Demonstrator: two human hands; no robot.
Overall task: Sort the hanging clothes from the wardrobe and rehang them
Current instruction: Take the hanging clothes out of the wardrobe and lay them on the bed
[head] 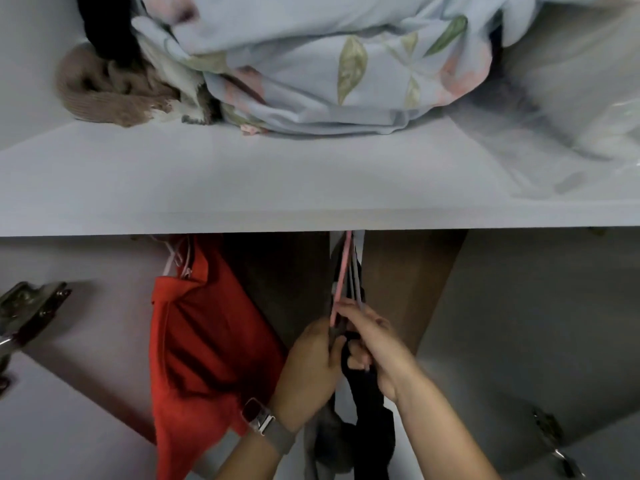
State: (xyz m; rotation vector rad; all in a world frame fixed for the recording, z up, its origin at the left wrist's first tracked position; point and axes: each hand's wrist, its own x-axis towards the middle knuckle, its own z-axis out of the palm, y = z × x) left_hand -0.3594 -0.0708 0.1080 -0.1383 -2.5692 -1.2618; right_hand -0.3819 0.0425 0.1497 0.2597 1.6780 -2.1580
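A pink hanger [341, 282] hangs from under the wardrobe shelf [242, 188], with thin grey hangers beside it. My left hand [311, 362], with a watch on its wrist, grips the lower end of the pink hanger. My right hand [374, 344] pinches the hangers and a black garment [370, 424] that droops below both hands. A grey garment [325, 441] hangs next to the black one. A red garment [207, 348] hangs on white hangers to the left. The rail is hidden behind the shelf edge.
On the shelf lie a light blue floral cloth [329, 64], a brown knit [104, 95], a dark item [104, 26] and a clear plastic bag [571, 109]. Door hinges [31, 306] sit at the left and at the lower right [550, 431].
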